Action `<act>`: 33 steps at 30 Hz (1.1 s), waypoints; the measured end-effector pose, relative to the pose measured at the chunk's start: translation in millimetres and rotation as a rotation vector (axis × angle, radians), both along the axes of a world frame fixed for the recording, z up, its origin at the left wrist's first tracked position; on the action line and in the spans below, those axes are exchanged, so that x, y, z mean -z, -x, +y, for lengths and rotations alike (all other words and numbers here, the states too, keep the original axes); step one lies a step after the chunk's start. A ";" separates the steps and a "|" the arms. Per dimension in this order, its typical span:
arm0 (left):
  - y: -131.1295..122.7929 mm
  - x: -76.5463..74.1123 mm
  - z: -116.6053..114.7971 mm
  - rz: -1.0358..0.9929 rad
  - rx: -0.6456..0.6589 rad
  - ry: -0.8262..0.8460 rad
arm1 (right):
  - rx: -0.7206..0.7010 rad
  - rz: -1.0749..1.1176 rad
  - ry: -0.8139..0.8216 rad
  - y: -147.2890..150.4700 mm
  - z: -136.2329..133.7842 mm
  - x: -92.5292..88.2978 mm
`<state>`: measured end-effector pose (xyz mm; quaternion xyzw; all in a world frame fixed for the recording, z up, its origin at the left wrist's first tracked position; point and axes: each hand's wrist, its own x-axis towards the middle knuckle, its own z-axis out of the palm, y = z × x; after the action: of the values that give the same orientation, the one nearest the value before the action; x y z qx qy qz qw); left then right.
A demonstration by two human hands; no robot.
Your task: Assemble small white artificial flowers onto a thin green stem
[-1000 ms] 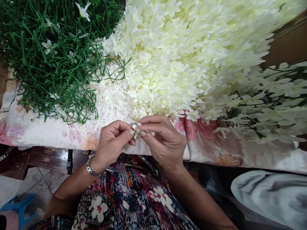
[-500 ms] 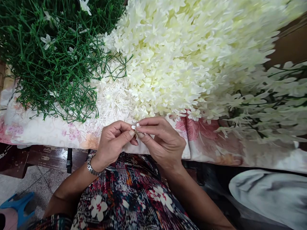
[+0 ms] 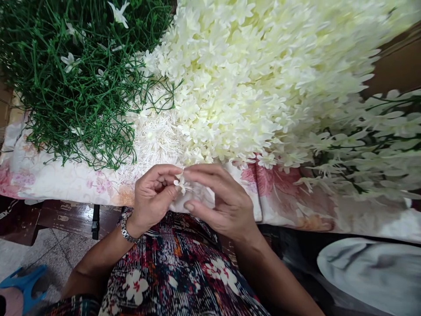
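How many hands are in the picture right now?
2. The left hand, with a wristwatch, pinches a small white flower; the right hand is close beside it, thumb and forefinger apart. No others show.

- My left hand (image 3: 153,199) and my right hand (image 3: 219,199) are near me, in the middle, above my lap (image 3: 177,272).
- A small flower (image 3: 180,183) sits in my left fingertips, with my right hand just to its right.
- A cloth (image 3: 49,180) lies just beyond my hands, running from left to right.
- On the cloth, far left, is a pile of bare stems (image 3: 75,92).
- A big heap of flower heads (image 3: 250,83) lies on the cloth, right of the stems.
- Between them, closer to me, is a clump of thin bits (image 3: 154,140).
- Far right lie stems with flowers on (image 3: 368,145).
- A stool (image 3: 24,285) is on the floor, near left.
- A bundle (image 3: 371,272) lies near right.
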<state>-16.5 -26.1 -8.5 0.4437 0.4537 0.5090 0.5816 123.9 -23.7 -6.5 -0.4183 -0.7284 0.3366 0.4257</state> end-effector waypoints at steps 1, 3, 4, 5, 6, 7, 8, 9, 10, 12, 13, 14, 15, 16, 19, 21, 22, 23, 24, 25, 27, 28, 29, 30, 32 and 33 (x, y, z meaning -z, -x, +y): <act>0.2 -1.1 -1.0 0.047 -0.016 -0.017 | -0.028 -0.043 0.010 -1.1 0.8 -2.0; 0.1 -3.4 -3.4 0.131 -0.022 -0.047 | -0.063 -0.098 0.023 -2.3 2.1 -4.2; 0.1 -4.3 -4.7 0.160 -0.012 -0.057 | -0.071 -0.109 0.021 -2.5 2.5 -4.4; 0.2 -4.9 -5.8 0.181 -0.004 -0.065 | -0.072 -0.113 0.014 -2.7 2.8 -4.2; 0.5 -5.3 -6.7 0.203 -0.003 -0.073 | -0.068 -0.112 0.004 -3.0 3.0 -3.6; 1.1 -5.4 -7.4 0.230 -0.004 -0.085 | -0.066 -0.110 -0.007 -3.3 3.2 -2.9; 1.8 -5.4 -7.8 0.265 -0.004 -0.106 | -0.068 -0.108 -0.018 -3.7 3.3 -2.4; 2.5 -5.3 -7.9 0.310 -0.005 -0.136 | -0.072 -0.109 -0.030 -4.1 3.4 -2.0; 3.2 -5.2 -7.8 0.362 -0.006 -0.173 | -0.078 -0.112 -0.042 -4.3 3.5 -2.0; 3.8 -5.4 -7.3 0.457 -0.011 -0.245 | -0.087 -0.135 -0.050 -4.1 3.6 -2.7; 3.8 -5.7 -6.8 0.492 -0.016 -0.275 | -0.086 -0.147 -0.046 -3.6 3.7 -3.2; 3.7 -6.3 -6.4 0.521 -0.015 -0.299 | -0.083 -0.157 -0.040 -2.9 3.7 -3.7; 3.5 -7.1 -5.9 0.545 -0.007 -0.323 | -0.078 -0.163 -0.033 -2.2 3.7 -4.2; 3.7 -8.2 -5.4 0.571 0.011 -0.346 | -0.075 -0.166 -0.031 -1.6 3.8 -4.5; 8.5 -13.1 -2.5 0.686 0.107 -0.432 | -0.038 -0.191 -0.074 -1.2 4.5 -4.5; 16.6 -17.5 1.8 0.824 0.120 -0.540 | 0.029 -0.228 -0.128 -2.4 5.7 -4.2; 22.0 -19.9 5.1 0.921 0.083 -0.605 | 0.066 -0.243 -0.153 -3.2 6.4 -3.9; 27.7 -22.5 9.3 1.038 0.013 -0.665 | 0.096 -0.253 -0.170 -3.9 7.2 -3.4; 33.5 -25.1 14.2 1.162 -0.114 -0.711 | 0.113 -0.257 -0.182 -4.5 7.9 -2.8; 38.8 -27.7 19.7 1.308 -0.194 -0.706 | 0.115 -0.255 -0.189 -4.7 8.4 -2.1; 47.1 -32.2 31.3 1.578 -0.262 -0.617 | 0.091 -0.240 -0.194 -4.2 9.0 0.0; 49.8 -33.6 36.7 1.671 -0.272 -0.578 | 0.072 -0.233 -0.196 -3.6 8.9 1.2; 51.6 -34.3 41.2 1.740 -0.282 -0.536 | 0.055 -0.228 -0.201 -2.9 8.7 2.4; 52.8 -34.3 44.6 1.785 -0.293 -0.506 | 0.040 -0.225 -0.206 -2.4 8.4 3.5; 54.7 -32.5 47.7 1.812 -0.315 -0.485 | 0.023 -0.227 -0.211 -2.2 7.7 5.5; 55.9 -31.4 47.6 1.794 -0.325 -0.501 | 0.019 -0.228 -0.213 -2.7 7.5 6.2</act>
<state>-72.4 21.5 22.8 0.7128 0.6656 0.1352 -0.1748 126.6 -16.2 -12.7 -0.4133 -0.7996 0.2035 0.3853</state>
